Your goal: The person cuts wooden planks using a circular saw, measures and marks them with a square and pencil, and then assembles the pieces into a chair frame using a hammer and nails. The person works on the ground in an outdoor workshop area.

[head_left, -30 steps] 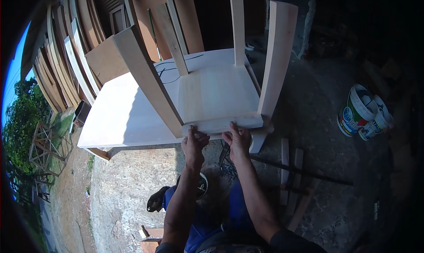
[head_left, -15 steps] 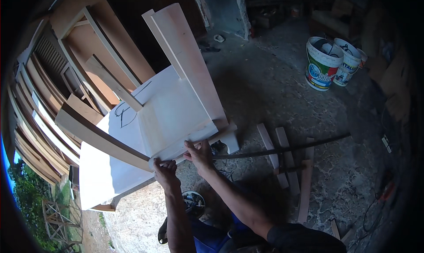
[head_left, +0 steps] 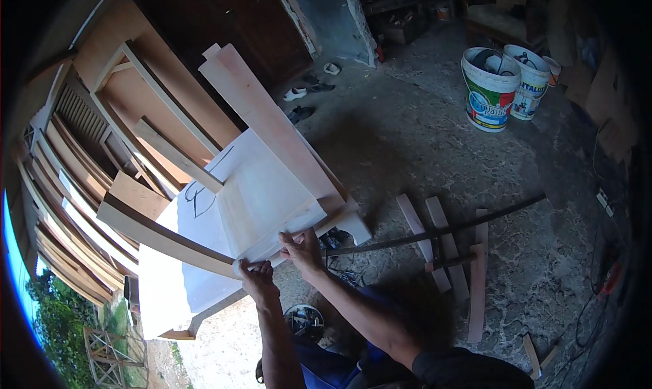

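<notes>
A pale wooden assembly rests on a white board (head_left: 159, 280) that carries a black drawn mark. It has a flat panel (head_left: 261, 185), a thick straight post (head_left: 272, 120) on its right, a thinner upright (head_left: 178, 154) at the far left corner and a curved leg (head_left: 166, 234) at the near left corner. My left hand (head_left: 259, 281) has its fingers curled round the near rail (head_left: 285, 227), beside the foot of the curved leg. Further right, my right hand (head_left: 303, 251) grips the same rail, thumb on top. Its fingertips are partly hidden.
Wooden strips (head_left: 445, 246) and a long dark bar (head_left: 448, 231) lie on the concrete floor to the right. Buckets (head_left: 490, 90) stand beyond. A round container of small items (head_left: 303, 322) sits near my knees. Curved frames (head_left: 75, 212) lean at the left.
The thick post's top has swung left and lower in the picture, and the curved leg's tip has shifted down and right. Both hands keep their hold on the rail. The view has shifted slightly.
</notes>
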Tool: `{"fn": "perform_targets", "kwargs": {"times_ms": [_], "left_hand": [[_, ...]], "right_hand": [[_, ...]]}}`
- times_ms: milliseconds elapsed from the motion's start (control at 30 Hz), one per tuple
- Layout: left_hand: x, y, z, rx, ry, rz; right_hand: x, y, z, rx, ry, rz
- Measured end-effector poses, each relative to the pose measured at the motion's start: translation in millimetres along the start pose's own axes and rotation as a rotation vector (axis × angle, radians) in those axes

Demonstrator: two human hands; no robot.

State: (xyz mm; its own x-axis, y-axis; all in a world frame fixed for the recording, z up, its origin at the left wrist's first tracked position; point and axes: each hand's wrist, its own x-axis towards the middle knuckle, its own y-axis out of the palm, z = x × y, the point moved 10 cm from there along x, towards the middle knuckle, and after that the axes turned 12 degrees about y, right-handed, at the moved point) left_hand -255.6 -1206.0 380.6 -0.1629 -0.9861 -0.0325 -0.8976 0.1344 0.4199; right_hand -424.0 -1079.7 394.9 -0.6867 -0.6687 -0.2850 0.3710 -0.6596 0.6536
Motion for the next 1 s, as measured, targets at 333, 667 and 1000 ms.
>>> {"fn": "perform_targets", "kwargs": {"times_ms": [333,667,1000], "left_hand": [[-30,96,-156,-0.123,0.260,0.187],[-12,55,-278,0.057,0.846,0.121],[-38,86,-380,1.013,1.447,0.187]], "right_hand": [[-61,66,147,0.107,-0.181,0.318],[-49,152,206,0.134,-0.258,0.492],[-40,175,213,0.136,-0.284,0.480]]}}
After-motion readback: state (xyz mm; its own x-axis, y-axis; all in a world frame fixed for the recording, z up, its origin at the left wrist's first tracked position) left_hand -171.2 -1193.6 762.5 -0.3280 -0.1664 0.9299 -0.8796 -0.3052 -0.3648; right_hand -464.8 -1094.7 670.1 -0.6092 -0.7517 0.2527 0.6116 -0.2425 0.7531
